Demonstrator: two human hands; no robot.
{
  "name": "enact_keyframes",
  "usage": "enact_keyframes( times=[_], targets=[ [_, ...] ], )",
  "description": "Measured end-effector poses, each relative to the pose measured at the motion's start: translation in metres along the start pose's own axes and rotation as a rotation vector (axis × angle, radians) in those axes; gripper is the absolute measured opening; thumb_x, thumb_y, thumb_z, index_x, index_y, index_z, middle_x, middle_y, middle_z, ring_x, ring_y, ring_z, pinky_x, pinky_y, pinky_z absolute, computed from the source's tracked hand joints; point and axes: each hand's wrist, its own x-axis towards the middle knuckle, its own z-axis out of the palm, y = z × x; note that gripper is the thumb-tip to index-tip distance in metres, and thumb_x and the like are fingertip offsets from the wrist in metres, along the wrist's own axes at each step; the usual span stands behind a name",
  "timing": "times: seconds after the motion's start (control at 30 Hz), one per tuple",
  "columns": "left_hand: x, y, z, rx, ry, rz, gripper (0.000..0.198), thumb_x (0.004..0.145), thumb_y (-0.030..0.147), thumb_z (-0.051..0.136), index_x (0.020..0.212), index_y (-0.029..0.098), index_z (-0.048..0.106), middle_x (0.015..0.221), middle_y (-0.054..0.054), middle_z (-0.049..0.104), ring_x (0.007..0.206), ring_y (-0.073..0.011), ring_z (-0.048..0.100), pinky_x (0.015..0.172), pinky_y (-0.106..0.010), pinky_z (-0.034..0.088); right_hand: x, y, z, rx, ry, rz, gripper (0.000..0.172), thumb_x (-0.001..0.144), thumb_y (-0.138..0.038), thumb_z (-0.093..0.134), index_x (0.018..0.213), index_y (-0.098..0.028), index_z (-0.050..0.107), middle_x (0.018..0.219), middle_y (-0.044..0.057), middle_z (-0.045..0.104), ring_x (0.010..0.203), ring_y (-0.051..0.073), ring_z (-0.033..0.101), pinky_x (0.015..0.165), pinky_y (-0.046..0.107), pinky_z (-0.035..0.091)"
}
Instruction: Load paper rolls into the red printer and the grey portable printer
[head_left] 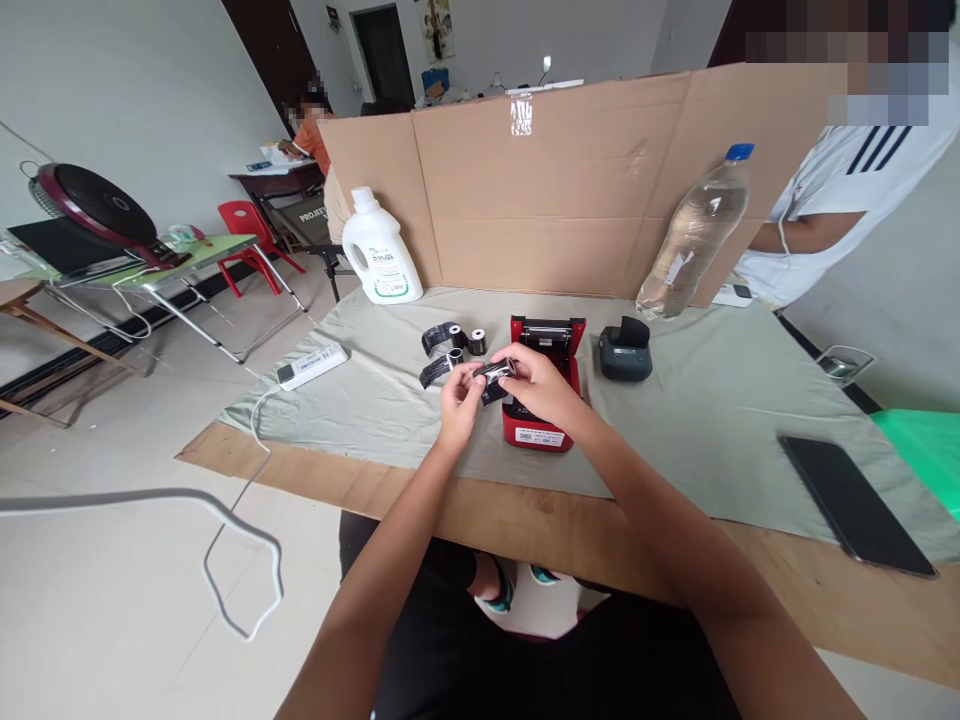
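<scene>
Both my hands hold a glossy black roll with a loose dark strip hanging below it. My left hand pinches its left end, and my right hand grips the right end from above. Just behind and under my right hand stands a red and black device with its lid raised and a white label on its front. Left of the roll lie black strips partly unrolled and a small black roll with a white core. A small dark device sits right of the red one.
A white jug and a tilted water bottle stand before a cardboard screen. On the cloth-covered table are a power strip at left and a black tablet at right. A person stands behind at right.
</scene>
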Motion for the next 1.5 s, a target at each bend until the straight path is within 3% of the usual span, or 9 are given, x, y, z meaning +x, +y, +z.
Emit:
enact_keyframes(
  times=[0.37,0.53,0.63,0.83,1.0,1.2,1.27,1.37,1.5],
  targets=[
    [-0.001,-0.003,0.002,-0.061,-0.024,-0.038,0.046,0.080,0.056,0.081,0.109,0.024,0.067,0.102,-0.006,0.072,0.087,-0.0185,0.071,0.071,-0.030,0.060,-0.001,0.002,0.010,-0.003,0.099,-0.043,0.028,0.085,-0.022,0.057,0.113,-0.021,0.063,0.110,0.006,0.068,0.092,0.019,0.066,0.080,0.034,0.054],
    [0.024,0.000,-0.028,0.130,0.355,0.151,0.047,0.079,0.052,0.083,0.110,0.021,0.065,0.108,-0.007,0.069,0.103,-0.0193,0.069,0.093,-0.031,0.057,-0.022,-0.014,0.030,-0.309,0.345,-0.265,0.038,0.090,-0.016,0.054,0.127,-0.025,0.059,0.125,0.012,0.060,0.105,0.024,0.064,0.093,0.042,0.055],
    [0.060,0.005,-0.067,0.341,0.461,0.079,0.046,0.079,0.043,0.080,0.116,0.018,0.066,0.112,-0.009,0.070,0.102,-0.0198,0.069,0.092,-0.031,0.057,-0.052,-0.012,0.064,-0.436,0.121,-0.460,0.035,0.094,-0.013,0.050,0.125,-0.027,0.060,0.118,0.012,0.062,0.110,0.026,0.063,0.098,0.042,0.053],
    [0.123,0.002,-0.129,0.903,0.209,-0.278,0.042,0.071,0.025,0.077,0.111,0.014,0.076,0.098,-0.007,0.077,0.096,-0.0244,0.071,0.093,-0.037,0.055,-0.097,0.029,0.133,-0.487,-0.377,-0.624,0.028,0.095,-0.016,0.050,0.121,-0.021,0.058,0.113,0.010,0.065,0.095,0.021,0.062,0.081,0.032,0.054],
    [0.125,-0.018,-0.135,1.050,0.076,-0.423,0.044,0.064,0.023,0.078,0.107,0.013,0.076,0.096,-0.007,0.078,0.094,-0.0258,0.070,0.090,-0.037,0.055,-0.096,0.038,0.133,-0.454,-0.400,-0.469,0.030,0.097,-0.016,0.053,0.125,-0.023,0.054,0.120,0.009,0.062,0.094,0.019,0.062,0.078,0.029,0.053],
    [0.108,-0.032,-0.130,1.044,0.088,-0.471,0.041,0.069,0.027,0.077,0.108,0.015,0.072,0.105,-0.010,0.076,0.103,-0.0283,0.069,0.097,-0.039,0.053,-0.095,0.035,0.128,-0.438,-0.410,-0.396,0.032,0.097,-0.016,0.055,0.128,-0.024,0.052,0.123,0.008,0.059,0.091,0.017,0.062,0.076,0.028,0.052],
    [0.103,-0.030,-0.128,1.063,0.157,-0.392,0.051,0.073,0.034,0.078,0.119,0.014,0.068,0.121,-0.014,0.070,0.117,-0.0317,0.065,0.106,-0.043,0.050,-0.095,0.035,0.128,-0.439,-0.400,-0.389,0.031,0.098,-0.018,0.054,0.129,-0.023,0.052,0.123,0.009,0.059,0.090,0.017,0.062,0.075,0.027,0.051],
    [0.097,-0.024,-0.123,1.109,0.200,-0.079,0.052,0.085,0.044,0.069,0.127,0.015,0.065,0.138,-0.017,0.059,0.134,-0.0328,0.054,0.115,-0.045,0.042,-0.094,0.035,0.128,-0.438,-0.400,-0.394,0.032,0.098,-0.019,0.053,0.130,-0.022,0.051,0.124,0.009,0.058,0.090,0.017,0.062,0.075,0.027,0.052],
    [0.096,-0.021,-0.108,1.065,-0.287,0.138,0.048,0.089,0.043,0.063,0.132,0.021,0.067,0.137,-0.011,0.065,0.133,-0.0307,0.055,0.118,-0.046,0.039,-0.095,0.035,0.127,-0.443,-0.389,-0.409,0.031,0.098,-0.019,0.051,0.130,-0.021,0.052,0.125,0.010,0.059,0.088,0.017,0.062,0.075,0.027,0.052]
  ],
)
